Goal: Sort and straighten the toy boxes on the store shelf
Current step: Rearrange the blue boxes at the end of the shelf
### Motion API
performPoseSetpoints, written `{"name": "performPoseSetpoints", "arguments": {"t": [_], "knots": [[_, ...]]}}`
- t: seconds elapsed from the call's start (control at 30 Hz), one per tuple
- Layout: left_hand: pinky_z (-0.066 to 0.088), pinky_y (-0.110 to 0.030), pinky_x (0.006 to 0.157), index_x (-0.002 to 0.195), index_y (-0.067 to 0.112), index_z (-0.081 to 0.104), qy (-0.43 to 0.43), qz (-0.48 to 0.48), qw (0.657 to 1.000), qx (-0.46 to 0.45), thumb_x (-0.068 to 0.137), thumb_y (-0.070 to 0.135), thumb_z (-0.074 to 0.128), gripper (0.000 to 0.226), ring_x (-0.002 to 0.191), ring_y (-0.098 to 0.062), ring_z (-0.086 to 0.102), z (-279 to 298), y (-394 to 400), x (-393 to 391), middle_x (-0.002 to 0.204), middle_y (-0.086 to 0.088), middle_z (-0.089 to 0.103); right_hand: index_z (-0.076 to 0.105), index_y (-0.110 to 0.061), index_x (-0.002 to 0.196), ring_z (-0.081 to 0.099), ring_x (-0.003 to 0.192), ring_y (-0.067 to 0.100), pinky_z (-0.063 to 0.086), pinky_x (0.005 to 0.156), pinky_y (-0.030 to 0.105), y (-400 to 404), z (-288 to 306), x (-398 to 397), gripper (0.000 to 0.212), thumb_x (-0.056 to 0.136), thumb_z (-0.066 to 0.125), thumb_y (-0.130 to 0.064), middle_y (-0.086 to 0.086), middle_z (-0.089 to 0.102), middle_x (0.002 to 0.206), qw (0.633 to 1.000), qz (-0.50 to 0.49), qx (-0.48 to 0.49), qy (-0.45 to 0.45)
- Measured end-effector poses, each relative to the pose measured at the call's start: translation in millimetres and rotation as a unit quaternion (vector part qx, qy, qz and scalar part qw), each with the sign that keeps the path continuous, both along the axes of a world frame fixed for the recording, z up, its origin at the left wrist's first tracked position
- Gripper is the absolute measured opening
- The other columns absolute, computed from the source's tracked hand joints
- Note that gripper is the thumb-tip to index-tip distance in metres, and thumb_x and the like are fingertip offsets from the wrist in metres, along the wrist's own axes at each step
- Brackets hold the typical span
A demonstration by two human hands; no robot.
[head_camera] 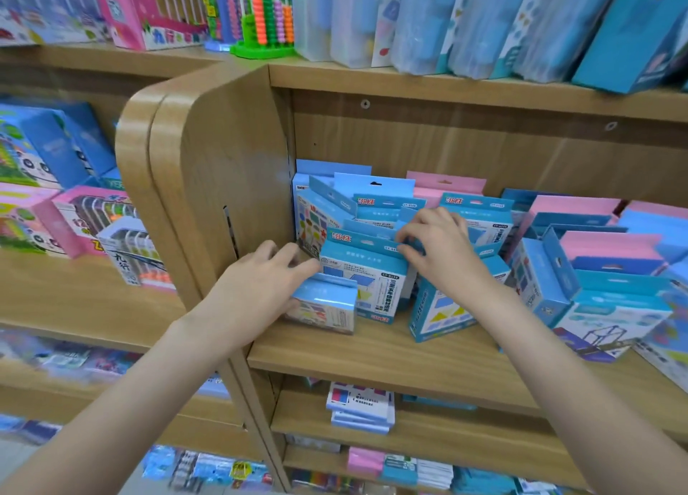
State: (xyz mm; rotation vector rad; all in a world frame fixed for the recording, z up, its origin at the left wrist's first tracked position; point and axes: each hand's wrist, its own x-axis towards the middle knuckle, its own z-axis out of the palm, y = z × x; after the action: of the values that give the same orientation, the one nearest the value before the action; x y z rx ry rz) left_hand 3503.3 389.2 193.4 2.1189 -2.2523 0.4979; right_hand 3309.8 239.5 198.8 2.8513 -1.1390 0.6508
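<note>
Toy boxes (366,271), blue and pink hang-tab cartons, stand in a loose, uneven cluster at the left end of the middle wooden shelf (372,353), hard against the shelf's side panel (231,167). Most are upright with hang tabs up, long axis vertical; several lean left or right against neighbours.

Left hand (260,282): at the front left corner of the cluster. Fingers curled around the top left edge of a small front box (324,308), which sits lowest and nearest the shelf lip, upright with a slight tilt. Grip appears light; thumb position cannot be told.

Right hand (443,249): over the centre of the cluster. Fingers bent, fingertips pinching the top tab of a blue box (372,267) directly behind the small front box. Palm overlaps a tilted blue box (439,308) leaning to the right.

More blue and pink cartons (595,256) crowd the shelf to the right, tilted at mixed angles.
</note>
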Motion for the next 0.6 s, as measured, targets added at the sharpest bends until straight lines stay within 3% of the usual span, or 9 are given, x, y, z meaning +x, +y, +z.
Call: {"name": "performPoseSetpoints", "arguments": {"t": [0.1, 0.2, 0.3, 0.4, 0.5, 0.6], "knots": [[0.051, -0.04, 0.069, 0.103, 0.014, 0.06, -0.024, 0.016, 0.999, -0.016, 0.05, 0.022, 0.088, 0.06, 0.075, -0.031, 0.06, -0.9, -3.5, 5.1, 0.089, -0.009, 0.062, 0.067, -0.009, 0.091, 0.041, 0.109, 0.029, 0.025, 0.097, 0.042, -2.0, -3.9, -6.2, 0.01, 0.085, 0.061, -0.013, 0.008, 0.051, 0.107, 0.999, -0.016, -0.032, -0.013], [0.051, -0.042, 0.069, 0.104, 0.012, 0.06, 0.0, 0.015, 0.998, -0.066, 0.045, 0.009, 0.087, 0.065, 0.07, -0.032, 0.061, -8.9, -10.5, 10.6, 0.083, -0.01, 0.062, 0.066, -0.008, 0.088, 0.041, 0.112, 0.032, 0.03, 0.091, 0.042, -7.2, -1.4, -22.2, 0.007, 0.082, 0.063, -0.009, 0.009, 0.051, 0.114, 0.997, -0.055, -0.036, -0.034], [0.049, -0.044, 0.078, 0.115, 0.012, 0.056, 0.034, 0.0, 0.998, -0.061, 0.057, 0.005, 0.081, 0.064, 0.085, -0.034, 0.058, -10.3, -18.3, 9.5, 0.095, -0.011, 0.061, 0.066, -0.008, 0.091, 0.038, 0.114, 0.031, 0.029, 0.092, 0.042, -8.8, -0.3, -30.4, 0.009, 0.084, 0.06, -0.01, 0.01, 0.05, 0.118, 0.996, -0.076, -0.02, -0.035], [0.036, -0.043, 0.096, 0.131, 0.016, 0.044, 0.068, 0.005, 0.997, -0.038, 0.08, 0.01, 0.065, 0.055, 0.107, -0.032, 0.047, -9.2, -22.3, 11.5, 0.116, -0.01, 0.053, 0.063, -0.01, 0.098, 0.034, 0.117, 0.026, 0.028, 0.095, 0.041, -3.8, -2.0, -30.4, 0.016, 0.086, 0.059, -0.021, 0.005, 0.046, 0.122, 0.997, -0.074, 0.013, -0.005], [0.037, -0.045, 0.093, 0.131, 0.016, 0.046, 0.058, 0.013, 0.998, -0.036, 0.08, 0.011, 0.065, 0.054, 0.104, -0.033, 0.048, -8.1, -20.7, 12.3, 0.115, -0.011, 0.055, 0.061, -0.011, 0.112, 0.032, 0.119, 0.025, 0.026, 0.099, 0.04, -2.0, -4.2, -31.7, 0.027, 0.09, 0.054, -0.025, 0.004, 0.044, 0.126, 0.994, -0.091, 0.02, 0.051], [0.037, -0.045, 0.092, 0.134, 0.018, 0.041, 0.044, 0.03, 0.997, -0.049, 0.083, 0.015, 0.063, 0.056, 0.103, -0.033, 0.047, -7.2, -21.0, 8.2, 0.117, -0.011, 0.053, 0.061, -0.01, 0.112, 0.033, 0.118, 0.025, 0.027, 0.098, 0.04, -3.7, -4.0, -32.5, 0.026, 0.091, 0.053, -0.022, 0.005, 0.045, 0.123, 0.996, -0.084, 0.015, 0.036]]}}
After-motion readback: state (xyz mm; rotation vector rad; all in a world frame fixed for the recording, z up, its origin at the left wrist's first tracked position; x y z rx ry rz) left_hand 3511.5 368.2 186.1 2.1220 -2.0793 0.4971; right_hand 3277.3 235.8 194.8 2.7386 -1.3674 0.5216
